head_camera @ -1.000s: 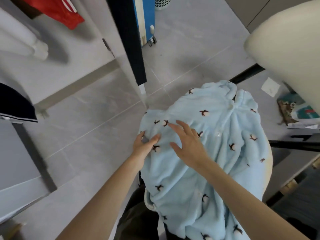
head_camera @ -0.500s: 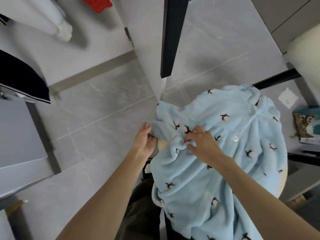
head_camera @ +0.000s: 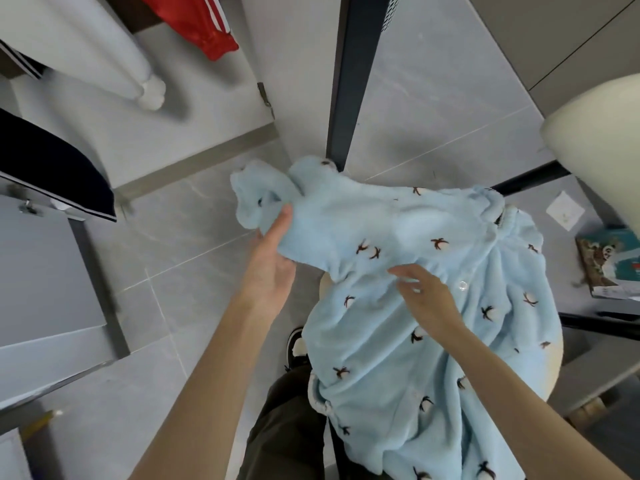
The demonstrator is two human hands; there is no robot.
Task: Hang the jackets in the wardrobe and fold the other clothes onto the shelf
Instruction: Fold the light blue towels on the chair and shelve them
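A fluffy light-blue pyjama top (head_camera: 398, 327) with small dark bird marks and white buttons lies draped over a round cream seat (head_camera: 554, 362) in front of me. My left hand (head_camera: 273, 258) grips its sleeve and holds that sleeve stretched out to the left, above the floor. My right hand (head_camera: 422, 296) rests on the top's front beside the button row, fingers spread, holding nothing. In the wardrobe at the upper left hang a red jacket (head_camera: 197, 26), a white sleeve (head_camera: 104, 57) and a dark navy garment (head_camera: 52, 168).
A dark wardrobe door edge (head_camera: 346, 81) stands just beyond the sleeve. A grey drawer front or shelf (head_camera: 45, 282) juts out at the left. My leg and shoe (head_camera: 294, 344) are below. A picture book (head_camera: 609, 261) and a paper slip (head_camera: 564, 209) lie at the right.
My left hand has taken hold of the sleeve and pulled it out to the left and up. My right hand let go of the bunched fabric and now lies flat on the top.
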